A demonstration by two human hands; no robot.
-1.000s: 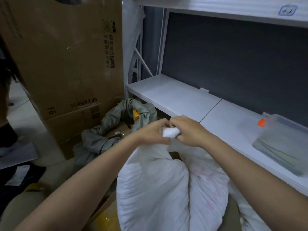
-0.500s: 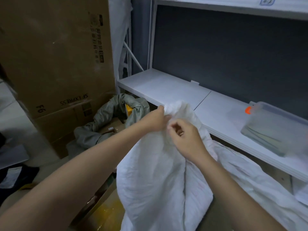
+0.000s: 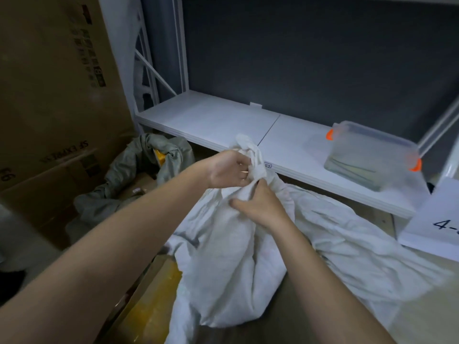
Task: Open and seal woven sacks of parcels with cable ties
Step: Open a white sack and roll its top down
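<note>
The gathered neck of a white woven sack (image 3: 231, 249) is held by both hands in front of a white shelf (image 3: 218, 120). The bunched mouth of the sack is gripped by the left hand (image 3: 229, 170), whose fingers are curled round the twisted cloth so that a crumpled tuft stands up above the fist. Just below, the neck is clasped by the right hand (image 3: 260, 207), with the thumb laid across the near side of the fabric and the fingers wrapped behind it. The two hands are touching or very nearly touching at the neck. No cable tie can be made out in either grip.

The sack is made of thin, creased, matte white material and sags into soft folds below the hands; more of the same white cloth is spread out to the right, under the shelf edge. A grey-green sack (image 3: 139, 175) is slumped open to the left, with something yellow showing in its mouth. Behind it a tall brown cardboard box (image 3: 54, 95) with printed lettering is stood. On the shelf, to the right, a translucent plastic box (image 3: 372, 155) with orange clips is set, rectangular with rounded corners. A white card (image 3: 437, 219) with handwritten figures is seen at the right edge.
</note>
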